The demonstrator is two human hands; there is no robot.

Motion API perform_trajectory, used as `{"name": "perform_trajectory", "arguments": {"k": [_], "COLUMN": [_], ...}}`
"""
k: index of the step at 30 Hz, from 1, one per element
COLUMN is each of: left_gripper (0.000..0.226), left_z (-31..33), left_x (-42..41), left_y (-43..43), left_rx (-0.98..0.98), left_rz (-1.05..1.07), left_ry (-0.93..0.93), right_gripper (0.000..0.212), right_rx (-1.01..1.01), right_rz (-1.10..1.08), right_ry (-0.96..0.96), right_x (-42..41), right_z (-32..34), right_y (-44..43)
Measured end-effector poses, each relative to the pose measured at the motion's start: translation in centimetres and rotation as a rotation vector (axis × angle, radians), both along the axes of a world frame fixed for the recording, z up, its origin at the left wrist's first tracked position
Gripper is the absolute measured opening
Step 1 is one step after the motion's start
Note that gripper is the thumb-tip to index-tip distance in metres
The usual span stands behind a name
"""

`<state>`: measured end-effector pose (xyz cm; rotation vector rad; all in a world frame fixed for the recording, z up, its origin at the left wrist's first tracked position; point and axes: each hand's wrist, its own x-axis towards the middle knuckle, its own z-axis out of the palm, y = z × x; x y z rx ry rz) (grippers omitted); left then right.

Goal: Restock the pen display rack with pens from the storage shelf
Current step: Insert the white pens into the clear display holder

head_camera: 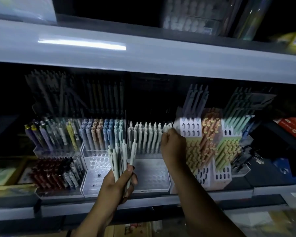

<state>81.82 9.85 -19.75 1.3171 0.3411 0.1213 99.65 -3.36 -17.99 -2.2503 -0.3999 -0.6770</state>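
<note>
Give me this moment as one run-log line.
left hand: holds pale pen bundle | right hand: at right end of white pen row in clear rack | front holes empty

Behind the right grip, the back row of dark pens sinks into shadow, colours unreadable. The right grip's fingertips are hidden among the pale pens, so whether they pinch one cannot be told. Above both grips, the upper shelf's packages are blurred. Right of the right grip, the red box is cut off by the edge.
</note>
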Motion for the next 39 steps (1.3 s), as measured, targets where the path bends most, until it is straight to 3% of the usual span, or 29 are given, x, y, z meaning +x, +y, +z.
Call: {"name": "perform_trajectory", "arguments": {"k": [14,18,28,32,36,39], "left_gripper": [0.045,0.03,0.032,0.04,0.036,0.028], "left_z": [0.2,-0.1,-0.7,-0.9,-1.0,-1.1], "left_x": [0.8,1.0,0.6,0.7,1.3,1.7], "left_y": [0.3,0.1,-0.6,-0.9,-1.4,-1.6], "left_rx": [-0.008,-0.025,-0.021,-0.009,-0.014,0.004], "left_rz": [0.03,0.041,0.033,0.016,0.035,0.046], "left_ry": [-0.018,-0.028,-0.038,-0.023,-0.012,-0.01], "right_gripper": [0.019,0.016,0.018,0.026,0.041,0.035], "right_rx": [-0.214,-0.24,-0.186,-0.06,0.15,0.339], "right_rz": [-0.072,-0.092,-0.115,-0.042,0.268,0.459], "right_ry": [0.184,0.285,0.244,0.266,0.444,0.565], "right_x": [1.7,1.3,0.8,-1.5,-4.4,-6.7], "right_z": [-0.2,-1.8,-2.3,-1.8,-0.2,1.5], "right_y": [-0.3,-0.1,-0.1,-0.4,0.1,0.6]}}
